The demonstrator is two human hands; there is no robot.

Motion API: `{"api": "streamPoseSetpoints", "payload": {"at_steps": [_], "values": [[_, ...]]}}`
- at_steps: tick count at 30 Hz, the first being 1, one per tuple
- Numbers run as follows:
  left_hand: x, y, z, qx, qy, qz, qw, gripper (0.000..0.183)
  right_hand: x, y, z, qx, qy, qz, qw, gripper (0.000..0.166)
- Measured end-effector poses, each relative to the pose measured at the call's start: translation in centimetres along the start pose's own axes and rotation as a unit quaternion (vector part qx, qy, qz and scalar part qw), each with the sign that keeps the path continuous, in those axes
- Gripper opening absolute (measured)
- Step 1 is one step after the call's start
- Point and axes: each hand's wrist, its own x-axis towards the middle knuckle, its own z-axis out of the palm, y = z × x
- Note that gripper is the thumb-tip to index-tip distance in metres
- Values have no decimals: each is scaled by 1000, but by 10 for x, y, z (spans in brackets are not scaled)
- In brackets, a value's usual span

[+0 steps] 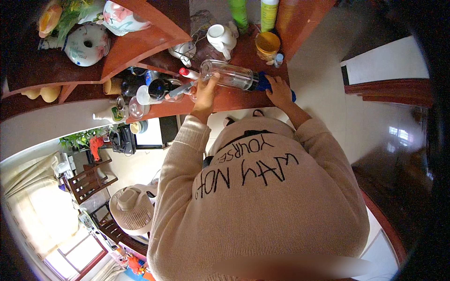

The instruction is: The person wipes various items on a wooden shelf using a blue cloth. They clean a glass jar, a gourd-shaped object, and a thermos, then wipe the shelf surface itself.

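A clear glass bottle or tall jar [232, 74] lies roughly sideways above a reddish-brown wooden shelf [239, 100]. My left hand [206, 93] grips its left end, thumb over the glass. At its right end, my right hand [279, 90] holds a dark blue cloth [263, 82] against the glass; part of the cloth shows beyond the fingers. Whether any of it is inside the bottle cannot be told. Just left of my left hand is a grey and pink object [179, 90], partly overlapping other containers. A red-capped white tube [188, 73] lies behind that hand.
White mugs [221, 37], a yellow tub [268, 43], a small blue-capped bottle [278, 60] and upright spray cans [269, 15] stand beyond the bottle. Dark bottles and clear containers [139, 107] crowd the left shelf. Vases [88, 52] occupy the upper shelf; a fan [132, 209] stands lower left.
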Motion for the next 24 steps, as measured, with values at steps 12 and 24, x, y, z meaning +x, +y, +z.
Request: {"api": "streamPoseSetpoints", "payload": {"at_steps": [12, 24], "values": [[43, -34, 18, 212, 14, 197, 957, 81, -1, 4, 6, -13, 31, -19, 999, 60], [44, -41, 7, 316, -37, 251, 914, 95, -6, -7, -9, -20, 2, -19, 1000, 58]]}}
